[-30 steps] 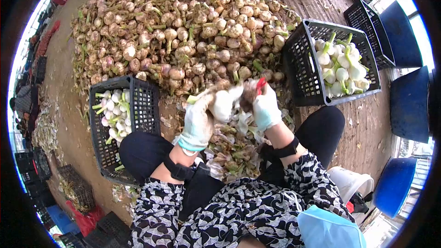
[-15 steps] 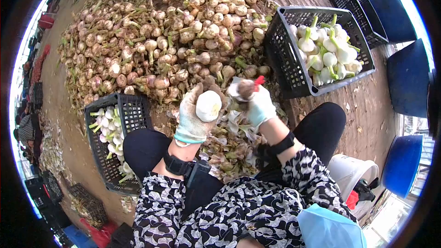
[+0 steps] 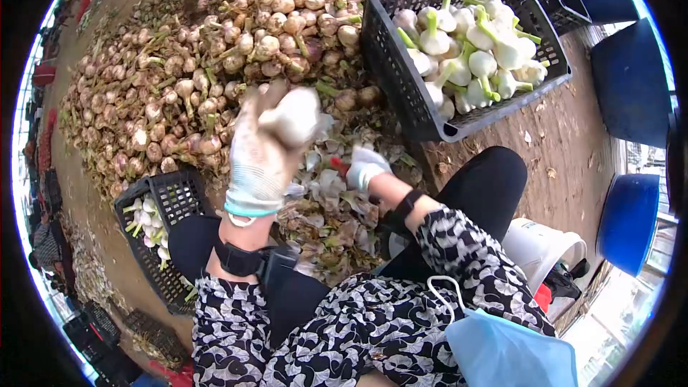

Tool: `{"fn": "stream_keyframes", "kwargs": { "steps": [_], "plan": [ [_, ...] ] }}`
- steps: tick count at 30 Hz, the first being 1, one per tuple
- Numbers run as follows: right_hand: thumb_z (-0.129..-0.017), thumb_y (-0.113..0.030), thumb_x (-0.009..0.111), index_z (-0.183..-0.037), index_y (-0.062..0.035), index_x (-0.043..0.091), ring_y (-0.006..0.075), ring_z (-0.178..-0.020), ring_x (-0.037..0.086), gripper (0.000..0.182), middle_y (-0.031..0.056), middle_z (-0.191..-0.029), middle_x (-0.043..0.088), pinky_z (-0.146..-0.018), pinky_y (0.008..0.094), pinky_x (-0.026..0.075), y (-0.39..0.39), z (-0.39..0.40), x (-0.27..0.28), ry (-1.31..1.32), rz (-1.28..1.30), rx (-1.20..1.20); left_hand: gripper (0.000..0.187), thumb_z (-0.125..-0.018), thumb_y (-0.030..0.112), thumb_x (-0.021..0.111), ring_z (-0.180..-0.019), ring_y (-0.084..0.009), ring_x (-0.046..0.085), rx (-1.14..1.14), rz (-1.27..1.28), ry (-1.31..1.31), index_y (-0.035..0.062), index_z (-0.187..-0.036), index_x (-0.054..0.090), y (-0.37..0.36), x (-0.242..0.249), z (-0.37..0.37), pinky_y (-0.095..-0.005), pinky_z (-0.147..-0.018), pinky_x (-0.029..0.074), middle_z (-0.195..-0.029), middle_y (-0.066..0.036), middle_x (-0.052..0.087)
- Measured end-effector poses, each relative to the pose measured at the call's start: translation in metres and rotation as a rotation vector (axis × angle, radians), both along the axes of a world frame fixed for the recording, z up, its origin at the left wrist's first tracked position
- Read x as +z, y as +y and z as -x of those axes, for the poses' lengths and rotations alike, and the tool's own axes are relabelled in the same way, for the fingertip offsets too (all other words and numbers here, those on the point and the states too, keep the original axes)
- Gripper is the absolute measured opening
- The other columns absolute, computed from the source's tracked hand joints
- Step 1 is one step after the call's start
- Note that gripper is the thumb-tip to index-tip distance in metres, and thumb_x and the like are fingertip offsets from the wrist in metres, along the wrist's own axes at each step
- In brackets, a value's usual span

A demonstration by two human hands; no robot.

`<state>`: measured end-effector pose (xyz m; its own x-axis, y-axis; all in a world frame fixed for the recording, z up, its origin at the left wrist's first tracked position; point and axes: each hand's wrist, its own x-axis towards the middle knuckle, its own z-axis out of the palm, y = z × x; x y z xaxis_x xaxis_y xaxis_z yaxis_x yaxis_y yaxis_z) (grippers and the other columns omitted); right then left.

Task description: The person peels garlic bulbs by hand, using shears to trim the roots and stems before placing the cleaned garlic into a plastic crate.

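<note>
The left hand (image 3: 259, 154) is gripping a peeled garlic bulb (image 3: 292, 116) above the husks (image 3: 337, 222); the right hand (image 3: 364, 167) is clenching a red-handled tool (image 3: 338, 165) beside the black crate (image 3: 401, 86).

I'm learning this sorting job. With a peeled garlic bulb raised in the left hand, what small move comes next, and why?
Probably carry the peeled garlic bulb toward the crate on the right and drop it in. The left hand holds it clean and white, like the trimmed bulbs already there, while the right hand rests low on the peelings.
</note>
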<state>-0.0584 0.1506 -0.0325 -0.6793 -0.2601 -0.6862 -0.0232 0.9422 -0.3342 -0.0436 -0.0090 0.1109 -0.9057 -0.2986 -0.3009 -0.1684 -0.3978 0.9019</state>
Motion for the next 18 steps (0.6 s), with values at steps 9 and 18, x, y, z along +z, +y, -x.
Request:
{"fn": "stream_keyframes", "kwargs": {
  "steps": [9,18],
  "plan": [
    [-0.080,-0.017,0.060,-0.125,-0.0026,0.047,0.0321,-0.108,0.055,0.048,0.0202,-0.123,0.052,-0.088,0.0374,0.047,0.024,0.048,-0.097,0.077,-0.083,-0.183,0.029,-0.093,0.022,0.047,-0.091,-0.0260,0.062,0.176,-0.425,-0.105,0.0006,-0.110,0.056,-0.024,-0.003,-0.039,-0.0385,-0.079,0.052,-0.102,-0.014,0.062],
    [-0.082,-0.011,0.062,-0.115,-0.0021,0.053,0.0141,-0.084,0.059,0.036,0.0048,-0.098,0.062,-0.072,0.0230,0.047,-0.016,0.042,0.029,-0.715,1.574,-0.850,0.027,-0.090,0.017,0.049,-0.093,-0.0201,0.056,0.182,-0.258,-0.195,0.0023,-0.112,0.056,-0.019,-0.020,-0.063,-0.0322,-0.081,0.046,-0.105,-0.008,0.059]
  ]
}}
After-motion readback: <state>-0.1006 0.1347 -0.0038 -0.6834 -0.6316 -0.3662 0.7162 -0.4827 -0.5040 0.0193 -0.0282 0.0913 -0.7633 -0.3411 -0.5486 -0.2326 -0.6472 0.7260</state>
